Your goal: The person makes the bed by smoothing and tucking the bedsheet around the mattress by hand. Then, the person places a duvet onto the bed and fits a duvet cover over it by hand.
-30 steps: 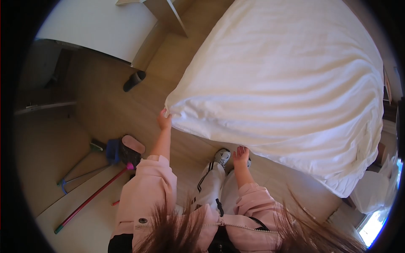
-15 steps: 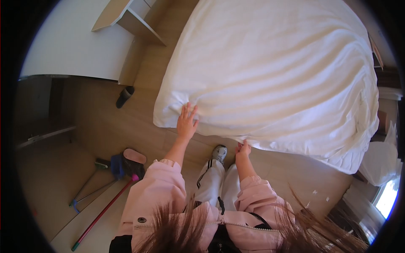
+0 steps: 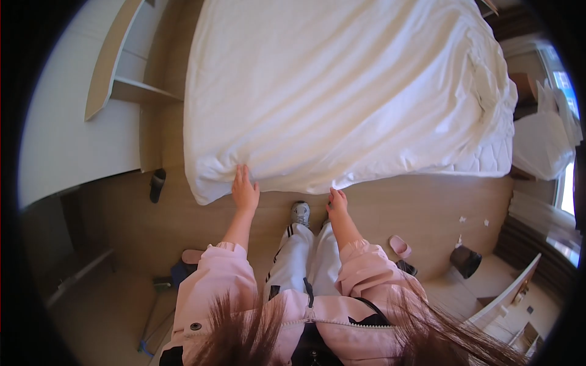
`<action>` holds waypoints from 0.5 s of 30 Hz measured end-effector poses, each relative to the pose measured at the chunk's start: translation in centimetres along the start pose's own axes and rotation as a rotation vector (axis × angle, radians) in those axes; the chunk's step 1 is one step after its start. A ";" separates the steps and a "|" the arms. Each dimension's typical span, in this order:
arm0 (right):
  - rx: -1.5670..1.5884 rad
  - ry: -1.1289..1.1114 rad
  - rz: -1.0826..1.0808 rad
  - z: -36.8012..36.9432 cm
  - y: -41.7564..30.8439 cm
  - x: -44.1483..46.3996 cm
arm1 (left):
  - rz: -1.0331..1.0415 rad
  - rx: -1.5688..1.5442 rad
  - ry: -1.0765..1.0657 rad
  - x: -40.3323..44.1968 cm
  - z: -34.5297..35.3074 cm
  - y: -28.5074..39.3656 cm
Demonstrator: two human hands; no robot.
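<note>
Pinching the hem of the white sheet [image 3: 342, 104], the curled fingertips of the right hand [image 3: 337, 204] seem to grip only a small fold at the bed's near edge, though exactly how much cloth lies between them is hidden. The fingers of the left hand [image 3: 245, 194] are extended and grasp nothing; their tips rest against the cloth just in from the same edge, to the left. With so thin a pinch, the hem could slip free if pulled hard, and the loosely laid left fingers would do little to stop the cloth sliding. The sheet lies over the bed, smoother toward the left, with long slanting creases gathering into a bunch near the right side. A tug at the hem could tighten those creases rather than flatten them, since the slack sits on the right. At the near right corner, the quilted mattress [image 3: 488, 157] shows bare below the hem, so drawing cloth leftward might uncover more of it. Farther out, a sneaker [image 3: 300, 213] stands close to the bed's near edge, and a pink slipper [image 3: 400, 246] lies on the floor [image 3: 366, 210] to the right, where a sideways step without looking could catch it.
</note>
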State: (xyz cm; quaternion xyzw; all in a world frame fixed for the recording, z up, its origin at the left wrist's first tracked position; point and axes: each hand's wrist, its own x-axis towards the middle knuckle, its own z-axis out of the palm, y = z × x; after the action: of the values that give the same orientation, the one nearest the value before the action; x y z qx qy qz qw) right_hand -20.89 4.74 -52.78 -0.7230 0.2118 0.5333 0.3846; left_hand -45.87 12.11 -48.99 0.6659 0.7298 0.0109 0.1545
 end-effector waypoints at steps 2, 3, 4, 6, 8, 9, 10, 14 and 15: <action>0.060 -0.094 -0.008 -1.1 -1.2 0.0 | 0.073 -0.071 0.044 -0.2 0.2 2.8; 0.078 -0.084 -0.008 -1.8 -2.0 0.1 | 0.092 -0.071 0.036 -0.2 0.4 4.3; 0.107 -0.141 -0.016 -2.5 -2.8 0.1 | 0.171 -0.063 0.029 0.0 0.7 6.0; 0.155 -0.188 -0.029 -4.0 -4.5 0.2 | 0.270 -0.057 0.015 0.2 1.2 9.7; 0.187 -0.197 -0.055 -5.7 -6.0 0.0 | 0.382 -0.138 -0.072 0.1 1.7 13.3; 0.206 -0.187 -0.057 -6.6 -6.8 0.0 | 0.402 -0.137 -0.080 0.0 1.9 15.1; 0.215 -0.194 -0.058 -7.6 -7.5 0.1 | 0.430 -0.136 -0.096 -0.2 2.1 16.8; 0.257 -0.223 -0.077 -11.9 -10.6 0.5 | 0.520 -0.051 -0.160 -1.2 3.1 22.9; 0.274 -0.219 -0.082 -13.0 -11.3 0.6 | 0.538 -0.048 -0.160 -1.5 3.4 24.1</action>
State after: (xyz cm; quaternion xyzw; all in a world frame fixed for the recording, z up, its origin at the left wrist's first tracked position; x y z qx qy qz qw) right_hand -4.73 1.58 -47.89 -0.6094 0.2098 0.5589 0.5218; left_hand -21.60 12.73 -46.53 0.8306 0.5118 0.0164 0.2189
